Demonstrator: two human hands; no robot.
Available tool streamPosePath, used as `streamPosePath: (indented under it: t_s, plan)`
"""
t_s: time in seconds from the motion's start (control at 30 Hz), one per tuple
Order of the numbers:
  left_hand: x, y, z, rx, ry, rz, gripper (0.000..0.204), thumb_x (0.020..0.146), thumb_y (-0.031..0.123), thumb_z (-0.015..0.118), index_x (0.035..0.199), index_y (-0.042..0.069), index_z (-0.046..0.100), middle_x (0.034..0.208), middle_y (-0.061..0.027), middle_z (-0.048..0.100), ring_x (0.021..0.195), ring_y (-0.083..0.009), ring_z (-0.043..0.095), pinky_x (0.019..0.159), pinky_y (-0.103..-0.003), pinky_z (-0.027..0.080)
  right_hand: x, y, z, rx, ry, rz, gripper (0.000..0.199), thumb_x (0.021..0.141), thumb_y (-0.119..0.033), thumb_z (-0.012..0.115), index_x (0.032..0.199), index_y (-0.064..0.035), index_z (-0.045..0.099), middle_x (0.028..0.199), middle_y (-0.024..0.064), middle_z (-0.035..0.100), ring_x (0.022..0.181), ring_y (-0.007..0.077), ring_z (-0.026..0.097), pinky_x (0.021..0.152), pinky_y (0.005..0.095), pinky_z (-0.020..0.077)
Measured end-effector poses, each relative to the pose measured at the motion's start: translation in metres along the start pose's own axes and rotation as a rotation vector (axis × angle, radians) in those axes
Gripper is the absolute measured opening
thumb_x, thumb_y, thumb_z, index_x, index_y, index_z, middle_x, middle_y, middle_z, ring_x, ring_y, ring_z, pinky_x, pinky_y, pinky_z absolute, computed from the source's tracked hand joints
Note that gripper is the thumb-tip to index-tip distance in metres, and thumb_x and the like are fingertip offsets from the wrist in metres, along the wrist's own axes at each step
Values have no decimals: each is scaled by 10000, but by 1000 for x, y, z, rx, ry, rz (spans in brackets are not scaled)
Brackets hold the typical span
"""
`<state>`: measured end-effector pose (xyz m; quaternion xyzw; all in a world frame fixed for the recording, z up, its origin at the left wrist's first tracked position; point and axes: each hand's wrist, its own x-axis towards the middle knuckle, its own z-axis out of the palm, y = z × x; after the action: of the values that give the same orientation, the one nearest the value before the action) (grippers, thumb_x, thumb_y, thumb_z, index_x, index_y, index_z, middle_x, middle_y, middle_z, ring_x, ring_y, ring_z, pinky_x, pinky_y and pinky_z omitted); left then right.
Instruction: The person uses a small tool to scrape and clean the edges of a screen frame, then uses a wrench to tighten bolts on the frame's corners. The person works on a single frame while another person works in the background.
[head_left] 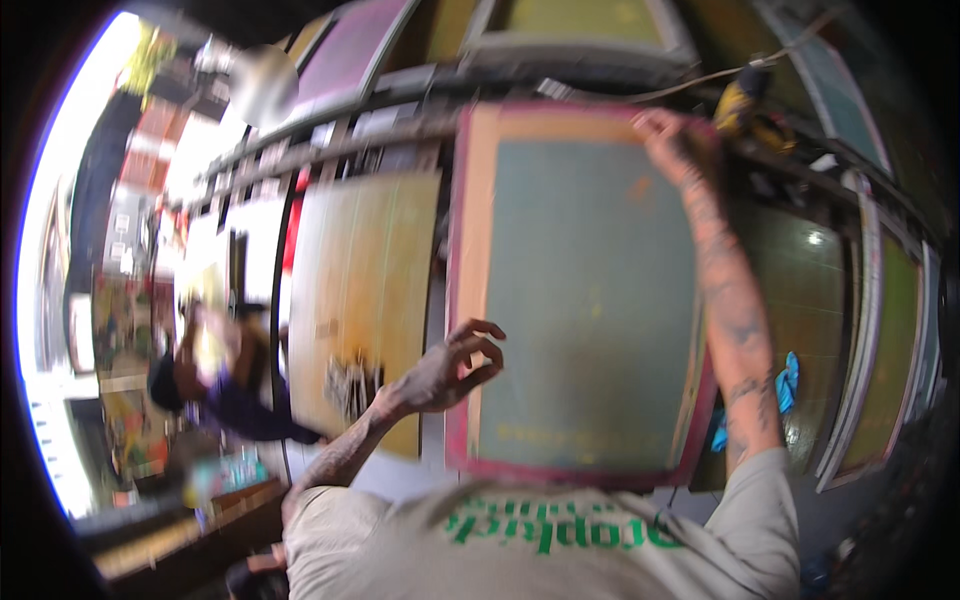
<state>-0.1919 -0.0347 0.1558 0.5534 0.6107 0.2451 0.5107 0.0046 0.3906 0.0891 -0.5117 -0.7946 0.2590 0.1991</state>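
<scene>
The right hand (662,130) grips the top corner of a red-edged screen frame (580,290) with grey-green mesh, held upright before the person. The left hand (450,370), fingers loosely curled and apart, hovers just beside the frame's left edge. A yellowish screen (365,290) stands left; a blue cloth (785,385) lies right.

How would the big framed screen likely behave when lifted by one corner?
The screen probably stays stiff, since its red frame looks rigid. Being large and flat, it may swing or twist; the right hand grips a top corner. Its thin mesh looks easily damaged.
</scene>
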Motion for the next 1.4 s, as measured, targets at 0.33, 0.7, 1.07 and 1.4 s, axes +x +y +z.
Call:
streamPosePath:
  t_s: [0.33,0.7,1.07,1.4]
  plan:
    - [-252,-103,167,-951,1026,-421,227,946,266,722,1077,124,602,1337,-103,625,919,-102,623,777,-285,484,-68,38,75,1177,-99,85,239,1009,-113,652,1225,-12,652,1135,38,647,993,150,633,881,299,525]
    - [-264,-151,149,-847,854,-604,144,935,319,742,943,196,669,1075,86,595,962,-45,508,878,-291,397,-241,32,17,1158,-315,49,203,1051,-121,582,1222,-31,645,1078,31,659,1006,147,632,905,313,497]
    - [-256,-193,178,-1133,780,-663,199,991,377,699,1023,187,647,841,133,478,703,-12,395,601,-191,316,-356,125,-61,1110,-9,354,209,1051,-144,588,1227,-38,627,1118,11,627,1010,151,610,911,324,486]
    - [-248,-188,165,-514,838,-782,345,944,473,734,954,135,662,762,84,507,642,-44,409,580,-233,346,-406,115,-63,1109,48,373,227,1046,-124,589,1241,-14,620,1108,28,629,993,157,618,898,329,493]
